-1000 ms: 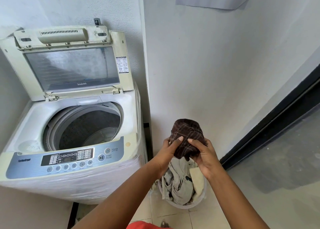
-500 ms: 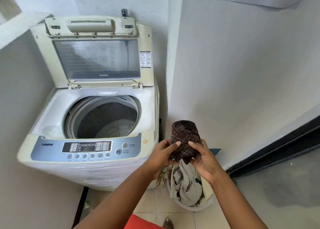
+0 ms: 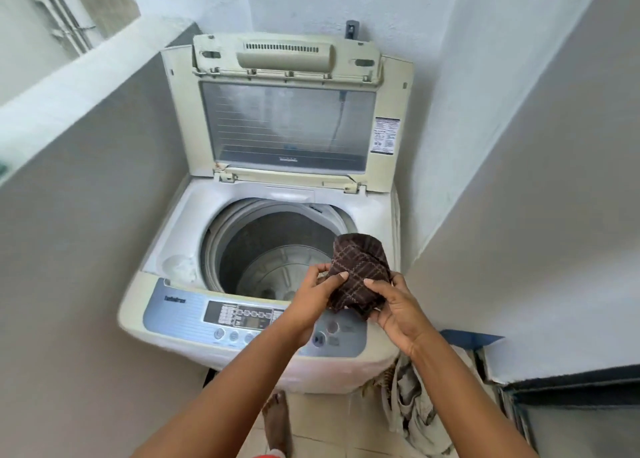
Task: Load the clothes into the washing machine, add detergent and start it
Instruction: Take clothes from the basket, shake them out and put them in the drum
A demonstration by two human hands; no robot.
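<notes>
White walls hem the open washing machine (image 3: 263, 236); drum looks empty; my left hand (image 3: 317, 296) and right hand (image 3: 394, 310) pinch the brown cloth (image 3: 358, 270); loading, detergent, start remain.

Bright, even daylight – soft shadows, faint lid (image 3: 287, 125) glare, wide-angle bending at edges.

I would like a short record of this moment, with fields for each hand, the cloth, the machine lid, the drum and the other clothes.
left hand: pinches the dark checked cloth
right hand: grips the same cloth from the other side
dark checked cloth: bunched, held above the front right of the washing machine
lid: raised, open
drum: no clothes visible inside
other clothes: piled on the floor, right of the machine
</notes>
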